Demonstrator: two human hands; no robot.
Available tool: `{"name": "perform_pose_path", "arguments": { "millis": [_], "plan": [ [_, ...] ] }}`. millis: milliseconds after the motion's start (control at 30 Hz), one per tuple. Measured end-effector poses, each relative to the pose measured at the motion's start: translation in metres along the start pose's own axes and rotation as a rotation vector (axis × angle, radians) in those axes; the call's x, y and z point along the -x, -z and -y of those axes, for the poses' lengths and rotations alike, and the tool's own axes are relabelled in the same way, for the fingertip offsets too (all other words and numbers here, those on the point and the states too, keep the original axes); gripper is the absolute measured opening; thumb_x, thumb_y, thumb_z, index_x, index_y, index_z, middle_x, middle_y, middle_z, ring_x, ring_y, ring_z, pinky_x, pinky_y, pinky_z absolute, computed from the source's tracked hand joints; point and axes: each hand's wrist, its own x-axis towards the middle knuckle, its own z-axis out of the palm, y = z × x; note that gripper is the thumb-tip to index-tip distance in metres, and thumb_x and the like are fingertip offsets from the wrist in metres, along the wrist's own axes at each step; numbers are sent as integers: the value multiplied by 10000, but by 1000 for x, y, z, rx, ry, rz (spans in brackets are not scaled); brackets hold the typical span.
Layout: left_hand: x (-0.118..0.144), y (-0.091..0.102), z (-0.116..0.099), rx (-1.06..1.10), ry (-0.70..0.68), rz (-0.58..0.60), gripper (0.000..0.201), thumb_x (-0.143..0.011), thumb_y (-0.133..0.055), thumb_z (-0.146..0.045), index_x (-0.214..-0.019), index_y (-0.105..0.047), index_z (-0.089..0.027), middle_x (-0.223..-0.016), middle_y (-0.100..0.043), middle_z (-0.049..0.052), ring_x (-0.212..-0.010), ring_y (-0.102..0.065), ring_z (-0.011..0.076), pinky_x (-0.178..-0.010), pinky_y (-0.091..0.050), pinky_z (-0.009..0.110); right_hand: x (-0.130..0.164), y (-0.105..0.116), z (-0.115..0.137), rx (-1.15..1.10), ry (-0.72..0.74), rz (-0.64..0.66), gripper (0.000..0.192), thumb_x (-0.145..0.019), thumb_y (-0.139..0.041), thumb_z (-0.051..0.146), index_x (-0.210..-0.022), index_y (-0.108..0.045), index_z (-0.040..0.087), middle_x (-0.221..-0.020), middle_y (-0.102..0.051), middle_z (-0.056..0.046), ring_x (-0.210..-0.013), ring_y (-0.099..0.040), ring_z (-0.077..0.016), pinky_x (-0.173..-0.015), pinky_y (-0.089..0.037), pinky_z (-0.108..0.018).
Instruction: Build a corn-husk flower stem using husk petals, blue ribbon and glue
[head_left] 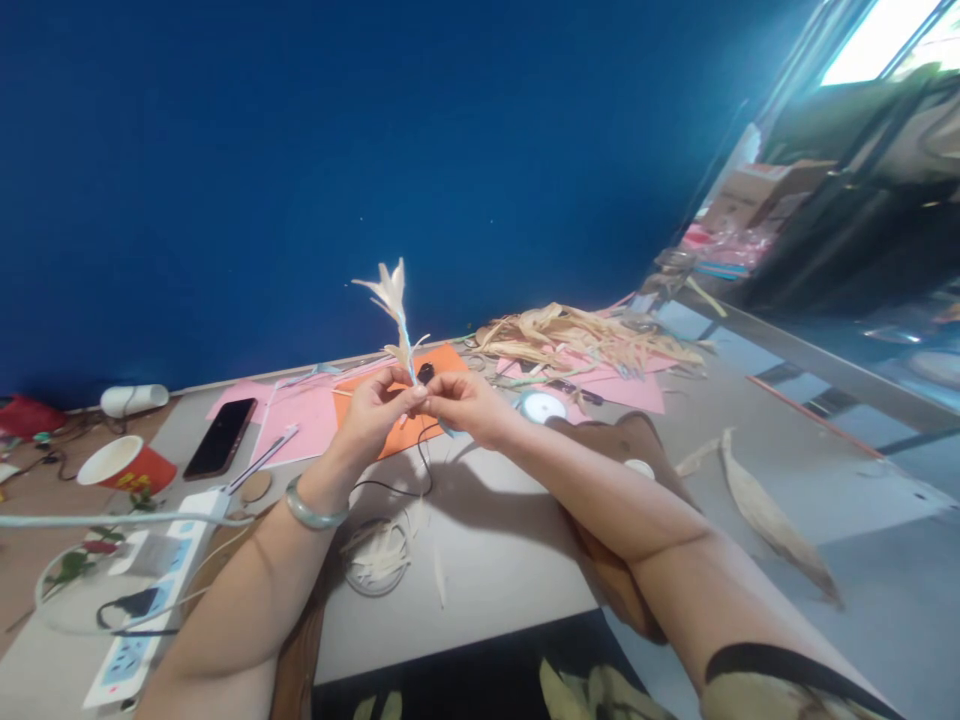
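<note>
A pale husk flower (391,292) with spread petals stands upright on a thin stem wrapped in light blue. My left hand (381,408) pinches the lower stem between thumb and fingers. Close against it, my right hand (466,405) is closed at the stem's base, with a bit of light blue strip hanging below its fingers. Smaller husk leaves (403,352) stick out from the stem just above my hands. Behind and below them lies an orange sheet (450,362). A white spool (543,406) rests just right of my right hand.
Dried husks (562,335) are heaped at the back. A round dish (376,557) holds pale strips. On the left are a phone (221,438), a red paper cup (142,468) and a power strip (161,600) with cables. One loose husk (776,525) lies right.
</note>
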Motion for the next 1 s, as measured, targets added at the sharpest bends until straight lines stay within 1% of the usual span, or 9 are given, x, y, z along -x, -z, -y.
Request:
{"name": "perform_pose_path", "arguments": {
  "millis": [133,200,333,433,500,600,767,867,1000],
  "plan": [
    [-5,12,1,148,118,210,439,-686,-830,-268,-1100,-709,-185,-1000,-716,75,-859,-648,193,-808,-497,339,1,3,5,-90,-3,57,310,-737,-779,408,-688,-611,153,-545,-542,51,-406,-294,-25,-394,-201,-200],
    [-7,17,3,176,111,259,387,-738,-797,-310,-1097,-735,-179,-1052,-711,100,-909,-642,214,-849,-494,369,1,4,6,-120,-22,88,278,-747,-777,387,-743,-634,149,-552,-529,58,-408,-273,-22,-393,-178,-201],
    [-9,18,6,147,43,286,302,-794,-751,-389,-1009,-785,-180,-999,-693,103,-964,-626,247,-895,-488,415,1,4,6,-153,-63,137,245,-747,-782,338,-829,-666,139,-557,-496,73,-417,-278,-19,-398,-181,-199],
    [-9,16,6,113,-33,235,237,-767,-777,-398,-897,-808,-202,-1045,-646,89,-1036,-592,255,-912,-487,401,0,4,3,-156,-55,122,255,-728,-794,345,-756,-638,144,-539,-503,73,-398,-320,-22,-387,-203,-198],
    [-9,14,5,86,-68,178,209,-745,-793,-400,-827,-808,-209,-1046,-617,76,-1015,-577,233,-887,-487,370,-1,4,1,-126,-41,93,283,-718,-800,364,-712,-613,152,-525,-523,69,-381,-338,-26,-376,-218,-196],
    [-9,12,3,-3,-112,73,195,-721,-808,-403,-752,-795,-211,-974,-597,55,-935,-562,197,-863,-472,340,-3,5,0,-48,-28,28,297,-717,-794,387,-705,-607,157,-500,-527,70,-367,-363,-33,-370,-259,-191],
    [-7,6,-2,-150,-186,-68,280,-693,-813,-423,-574,-691,-200,-815,-587,44,-961,-545,216,-921,-432,344,-1,5,2,62,-20,-66,312,-699,-785,411,-683,-609,153,-518,-556,50,-378,-446,-52,-371,-321,-192],
    [-5,4,-3,-177,-183,-94,297,-694,-807,-425,-576,-662,-194,-781,-564,30,-880,-543,196,-862,-438,328,0,4,4,111,-11,-86,311,-697,-778,415,-674,-620,149,-511,-558,47,-385,-457,-55,-384,-346,-192],
    [-4,3,1,-148,-112,-105,319,-706,-798,-409,-587,-606,-185,-675,-556,-1,-705,-526,149,-721,-433,293,2,1,6,143,-4,-101,318,-688,-777,424,-653,-623,148,-523,-575,36,-405,-467,-58,-396,-359,-193]
  ]
}}
